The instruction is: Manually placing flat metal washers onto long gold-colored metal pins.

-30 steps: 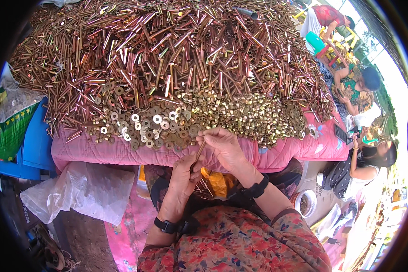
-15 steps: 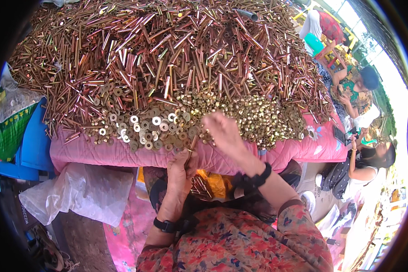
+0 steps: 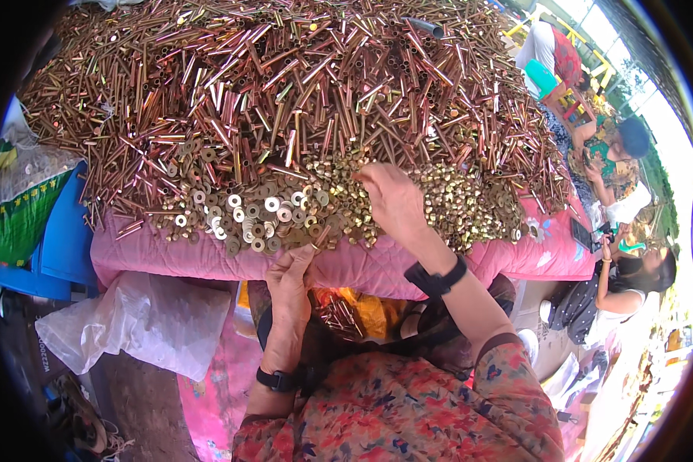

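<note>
My left hand (image 3: pixel 288 276) is closed in a pinch at the near edge of the pink quilted cloth. From its fingertips a thin, coppery bolt (image 3: pixel 322 236) points up and away, close to the loose flat washers (image 3: pixel 272 205). Over the heap of small brassy nuts (image 3: pixel 454 202), my right hand (image 3: pixel 396 202) has its fingers bent and drawn together at the heap's left part. Whatever is between those fingertips is too small to make out. Behind both hands spreads a large pile of coppery metal tubes (image 3: pixel 285 100).
Pink quilted cloth (image 3: pixel 169 250) covers the near edge. Below it are a whitish plastic bag (image 3: pixel 138 323) and, near my lap, an orange-yellow bag (image 3: pixel 373 314) with more metal pieces. A blue chair (image 3: pixel 63 231) stands left. Several people sit along the right.
My right hand has moved a little up and right over the nuts, its fingers now at the heap. My left hand has shifted slightly left and lower, the bolt still in it.
</note>
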{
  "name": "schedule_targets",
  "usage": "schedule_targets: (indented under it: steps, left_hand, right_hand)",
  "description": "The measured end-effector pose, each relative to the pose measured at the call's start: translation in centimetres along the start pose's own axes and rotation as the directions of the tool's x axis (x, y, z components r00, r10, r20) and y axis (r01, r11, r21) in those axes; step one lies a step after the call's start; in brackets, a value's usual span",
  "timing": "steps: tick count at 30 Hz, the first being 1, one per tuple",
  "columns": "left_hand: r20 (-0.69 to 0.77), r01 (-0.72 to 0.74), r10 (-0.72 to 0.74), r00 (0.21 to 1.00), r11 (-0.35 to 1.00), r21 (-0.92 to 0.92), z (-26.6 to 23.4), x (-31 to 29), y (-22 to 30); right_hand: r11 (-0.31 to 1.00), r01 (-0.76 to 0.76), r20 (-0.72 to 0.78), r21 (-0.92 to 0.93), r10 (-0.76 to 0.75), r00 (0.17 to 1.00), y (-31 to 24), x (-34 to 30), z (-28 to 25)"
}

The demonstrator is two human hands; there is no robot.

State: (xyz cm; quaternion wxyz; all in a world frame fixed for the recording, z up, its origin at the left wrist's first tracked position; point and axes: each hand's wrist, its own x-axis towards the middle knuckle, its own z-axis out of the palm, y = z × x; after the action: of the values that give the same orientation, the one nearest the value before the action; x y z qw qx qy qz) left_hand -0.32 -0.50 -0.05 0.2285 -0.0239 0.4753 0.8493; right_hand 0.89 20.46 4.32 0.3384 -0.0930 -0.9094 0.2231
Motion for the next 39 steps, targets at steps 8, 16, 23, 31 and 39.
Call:
schedule_targets:
  steps: [8, 16, 23, 31, 39]
  left_hand:
    - [0.032, -0.116, 0.113, 0.993, 0.983, 0.145, 0.2, -0.4, 0.4]
    - [0.096, -0.249, 0.23, 0.968, 0.898, 0.362, -0.4, -1.6, 0.9]
    - [0.159, -0.361, 0.329, 0.931, 0.765, 0.533, -1.1, -2.1, 1.0]
    - [0.016, -0.202, 0.204, 0.979, 0.955, 0.218, -2.9, -1.1, -0.3]
    - [0.06, 0.182, -0.194, 0.979, 0.969, 0.168, -2.1, -1.4, 0.8]
  right_hand:
    - [0.983, 0.184, 0.172, -0.013, -0.179, 0.969, -3.0, -4.7, -2.4]
    - [0.971, 0.23, 0.161, -0.069, -0.216, 0.963, -3.5, -5.9, -2.9]
    - [0.958, 0.277, 0.198, -0.078, -0.258, 0.946, -3.6, -6.6, -2.4]
    - [0.939, 0.343, 0.322, 0.02, -0.331, 0.887, -4.5, -6.9, -1.9]
    - [0.911, 0.373, 0.477, 0.176, -0.41, 0.778, -7.1, -8.5, 0.0]
